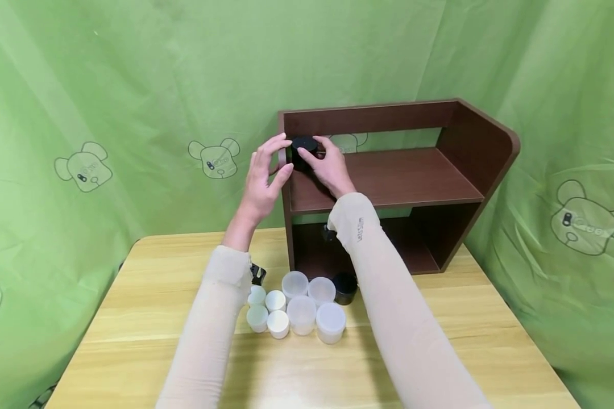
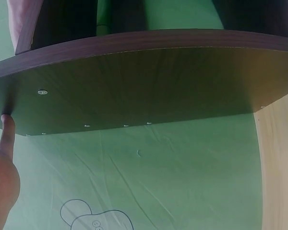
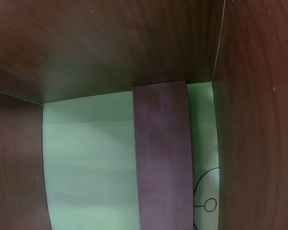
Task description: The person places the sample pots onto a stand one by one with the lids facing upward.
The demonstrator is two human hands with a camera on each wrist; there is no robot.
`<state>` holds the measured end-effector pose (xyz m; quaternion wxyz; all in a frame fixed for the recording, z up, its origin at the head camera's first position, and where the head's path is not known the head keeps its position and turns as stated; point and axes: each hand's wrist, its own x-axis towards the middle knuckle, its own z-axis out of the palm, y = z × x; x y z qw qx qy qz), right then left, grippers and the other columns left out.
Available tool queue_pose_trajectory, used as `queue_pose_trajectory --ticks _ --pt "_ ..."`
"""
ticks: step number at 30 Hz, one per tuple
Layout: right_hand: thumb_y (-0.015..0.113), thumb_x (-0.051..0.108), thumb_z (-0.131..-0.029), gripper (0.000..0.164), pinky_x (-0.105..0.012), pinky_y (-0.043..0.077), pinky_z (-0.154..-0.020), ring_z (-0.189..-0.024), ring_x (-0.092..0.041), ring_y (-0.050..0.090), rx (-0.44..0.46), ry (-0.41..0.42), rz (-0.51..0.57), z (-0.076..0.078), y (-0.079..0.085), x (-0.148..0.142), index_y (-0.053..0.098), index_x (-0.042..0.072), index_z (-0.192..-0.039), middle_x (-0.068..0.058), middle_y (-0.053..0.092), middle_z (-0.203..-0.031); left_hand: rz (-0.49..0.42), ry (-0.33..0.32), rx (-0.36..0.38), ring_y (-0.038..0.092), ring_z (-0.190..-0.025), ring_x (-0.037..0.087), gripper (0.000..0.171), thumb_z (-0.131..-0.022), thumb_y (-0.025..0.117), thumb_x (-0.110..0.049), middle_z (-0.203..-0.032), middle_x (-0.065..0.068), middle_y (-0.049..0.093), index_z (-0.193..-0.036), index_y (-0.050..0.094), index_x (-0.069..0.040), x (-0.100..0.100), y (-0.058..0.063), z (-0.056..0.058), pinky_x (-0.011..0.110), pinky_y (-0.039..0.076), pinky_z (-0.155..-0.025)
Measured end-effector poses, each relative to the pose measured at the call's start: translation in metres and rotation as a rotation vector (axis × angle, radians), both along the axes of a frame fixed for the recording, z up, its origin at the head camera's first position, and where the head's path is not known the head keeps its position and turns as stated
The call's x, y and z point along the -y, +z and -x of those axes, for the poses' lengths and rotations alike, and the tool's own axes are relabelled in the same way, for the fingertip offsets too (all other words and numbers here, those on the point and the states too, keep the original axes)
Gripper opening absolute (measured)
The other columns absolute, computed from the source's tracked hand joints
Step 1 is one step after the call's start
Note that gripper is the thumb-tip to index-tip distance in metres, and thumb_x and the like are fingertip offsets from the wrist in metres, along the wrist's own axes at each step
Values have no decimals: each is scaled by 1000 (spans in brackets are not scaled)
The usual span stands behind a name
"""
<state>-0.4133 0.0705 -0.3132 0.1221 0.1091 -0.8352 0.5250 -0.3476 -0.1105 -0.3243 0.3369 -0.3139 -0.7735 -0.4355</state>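
Tubs (image 1: 302,311) before shelf (image 1: 394,176); side panel (image 2: 149,81) beside held black container (image 1: 304,144)

Head view: the right hand's grip (image 1: 331,166) covers part of a black jar (image 1: 304,142), whose base cannot be made out. The right sleeve (image 1: 404,307) masks part of the shelf (image 1: 399,173); front jars (image 1: 330,318) overlap the lower walls of the rear jars (image 1: 294,282). Both sleeves and the worktop (image 1: 291,375) are cut off below. Lettering on the bear prints (image 1: 216,160) is too small to read. Left wrist view: the left hand's grip (image 2: 5,179) is cropped at left; a pink form (image 2: 18,19) above it cannot be identified. Right wrist view: the shelf's panels extend past the borders.
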Motion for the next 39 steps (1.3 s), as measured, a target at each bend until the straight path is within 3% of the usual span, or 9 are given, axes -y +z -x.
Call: queue_pose_trajectory --ticks 13,21,28,32,39 --pt "67 40 -100 63 -38 54 -108 -134 -28 57 13 -1 13 0 0 0 47 11 -153 -16 57 -147 -5 3 6 40 -142 20 49 -101 51 -39 -161 0 44 -145 51 -17 -2 0 -1 41 37 -116" --pt "68 38 -100 64 -38 58 -103 -134 -27 57 23 -1 21 -1 1 -1 47 11 -154 -15 57 -147 -2 -6 -7 39 -145 21 50 -100 51 -38 -161 5 44 -144 51 -14 -2 -1 2 41 35 -118" --pt "69 34 -99 67 -38 51 -112 -134 -29 56 16 -7 -17 -3 -2 -2 42 9 -156 -17 51 -150 -4 -15 -2 41 -146 19 50 -101 49 -40 -160 9 46 -144 51 -14 -3 -4 1 40 34 -118" --pt "70 30 -99 67 -39 50 -113 -133 -30 56 -17 -4 -27 -9 6 -5 41 10 -156 -18 46 -150 -8 -24 3 40 -146 18 49 -101 51 -38 -161 6 45 -145 51 -15 -5 -4 2 40 35 -118" --pt "68 27 -101 64 -42 49 -115 -139 -32 50 -99 76 -41 -29 21 -18 42 9 -156 -20 43 -149 -27 -37 3 39 -146 18 49 -101 51 -38 -160 6 45 -144 51 -15 -5 -6 5 42 33 -118"
